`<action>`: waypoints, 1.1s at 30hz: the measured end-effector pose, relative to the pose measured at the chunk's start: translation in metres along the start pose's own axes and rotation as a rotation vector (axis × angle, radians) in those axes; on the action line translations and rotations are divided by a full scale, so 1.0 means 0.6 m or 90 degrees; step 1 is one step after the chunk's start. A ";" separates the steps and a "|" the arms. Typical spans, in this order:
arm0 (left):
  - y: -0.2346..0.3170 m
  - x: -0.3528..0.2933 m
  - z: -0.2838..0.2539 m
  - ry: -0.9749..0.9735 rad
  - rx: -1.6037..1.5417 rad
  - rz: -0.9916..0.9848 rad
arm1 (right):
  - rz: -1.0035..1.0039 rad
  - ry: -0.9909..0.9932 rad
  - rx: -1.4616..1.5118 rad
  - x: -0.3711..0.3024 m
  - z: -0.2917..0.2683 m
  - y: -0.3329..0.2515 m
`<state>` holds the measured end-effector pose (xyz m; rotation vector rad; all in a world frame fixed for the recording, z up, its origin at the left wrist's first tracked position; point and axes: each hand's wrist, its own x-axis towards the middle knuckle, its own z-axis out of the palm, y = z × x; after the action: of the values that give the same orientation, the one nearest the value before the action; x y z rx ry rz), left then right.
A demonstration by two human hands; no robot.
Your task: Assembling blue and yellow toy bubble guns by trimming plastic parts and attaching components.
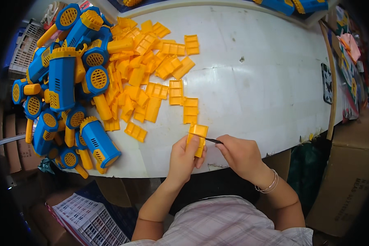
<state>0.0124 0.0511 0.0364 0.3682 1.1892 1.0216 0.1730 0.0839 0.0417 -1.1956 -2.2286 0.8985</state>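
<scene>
My left hand [183,159] grips a yellow plastic cover [199,130] just above the near edge of the table, thumb on its face. In my right hand [242,158] is a slim pointed tool [212,140] with a dark handle, pinched between thumb and fingers. Its thin tip lies across the cover near my left thumb; whether it is a blade or tweezers I cannot tell. Just beyond my hands lie two more yellow covers, a nearer one [190,110] and a farther one [176,92], with their ribbed insides up.
A loose heap of yellow covers [145,65] spreads across the table's left half. Left of it, blue and yellow plastic housings [62,82] are piled high. A phone [326,83] lies by the right edge of the white table [270,82]. Cardboard boxes [344,184] stand at the lower right.
</scene>
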 end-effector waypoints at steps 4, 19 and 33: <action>-0.011 -0.016 -0.014 0.001 0.008 -0.008 | -0.035 -0.033 -0.079 0.004 -0.003 -0.003; 0.001 -0.018 -0.015 0.036 0.043 0.020 | -0.014 -0.049 -0.023 0.003 -0.006 -0.005; 0.012 -0.024 -0.020 -0.028 -0.091 -0.001 | 0.084 -0.120 0.146 0.008 -0.009 -0.014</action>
<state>-0.0018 0.0404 0.0453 0.2753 1.0706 1.0847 0.1694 0.0862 0.0523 -1.2023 -2.1341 1.3295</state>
